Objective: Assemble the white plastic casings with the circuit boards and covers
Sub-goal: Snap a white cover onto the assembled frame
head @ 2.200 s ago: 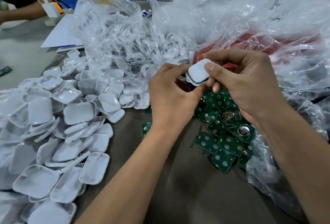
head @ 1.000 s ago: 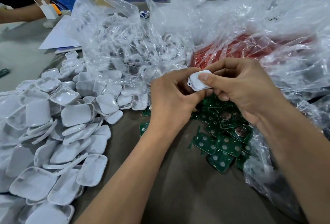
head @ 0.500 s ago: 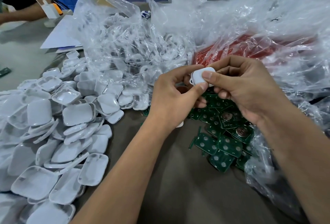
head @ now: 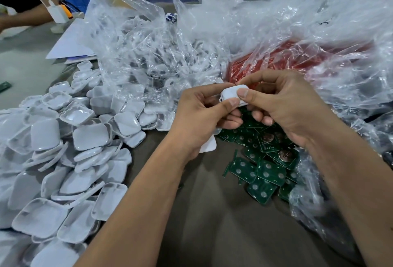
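While both thumbs press its top, the left hand and right hand pinch a white casing above loose green circuit boards. Behind, a clear bag holds more white shells; another bag holds something red.

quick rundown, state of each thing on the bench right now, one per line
white casing: closed, held up off the bench, pinched by both hands
left hand: grips the casing, thumb on its near edge
right hand: pinches the casing, thumb on top
circuit boards: loose heap, some with coin cells fitted
casing halves: loose pile, unassembled
clear bag of casings: open, crumpled
red bag: under clear plastic, contents hidden
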Demonstrator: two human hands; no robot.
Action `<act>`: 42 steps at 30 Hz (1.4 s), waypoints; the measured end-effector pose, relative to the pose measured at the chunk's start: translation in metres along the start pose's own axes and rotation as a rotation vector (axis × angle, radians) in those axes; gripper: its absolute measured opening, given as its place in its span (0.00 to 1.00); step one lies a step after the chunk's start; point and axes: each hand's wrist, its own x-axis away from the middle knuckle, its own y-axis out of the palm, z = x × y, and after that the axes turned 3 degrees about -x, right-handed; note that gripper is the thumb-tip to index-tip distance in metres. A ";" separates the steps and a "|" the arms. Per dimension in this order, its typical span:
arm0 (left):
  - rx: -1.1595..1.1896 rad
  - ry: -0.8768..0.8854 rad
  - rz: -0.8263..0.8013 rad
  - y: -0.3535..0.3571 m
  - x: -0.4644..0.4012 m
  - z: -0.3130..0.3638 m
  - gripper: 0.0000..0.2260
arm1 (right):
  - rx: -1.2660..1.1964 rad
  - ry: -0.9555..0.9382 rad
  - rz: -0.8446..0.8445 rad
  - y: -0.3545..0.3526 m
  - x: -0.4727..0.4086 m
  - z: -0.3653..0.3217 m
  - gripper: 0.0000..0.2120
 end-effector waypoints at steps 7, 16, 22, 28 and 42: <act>0.044 -0.077 0.030 0.001 0.000 -0.001 0.14 | 0.006 0.001 0.024 0.003 0.001 0.002 0.04; 0.024 -0.010 0.066 0.004 -0.002 0.000 0.10 | 0.048 -0.134 0.042 0.004 0.000 0.001 0.06; 0.000 -0.049 0.148 -0.001 -0.005 -0.002 0.05 | 0.154 -0.207 0.057 0.004 -0.001 0.003 0.09; -0.035 0.053 0.217 -0.003 -0.007 -0.005 0.05 | -0.049 -0.124 0.086 0.012 0.001 0.006 0.03; 0.038 0.123 0.231 0.005 -0.001 -0.002 0.04 | -0.071 -0.234 0.151 0.021 0.007 0.005 0.03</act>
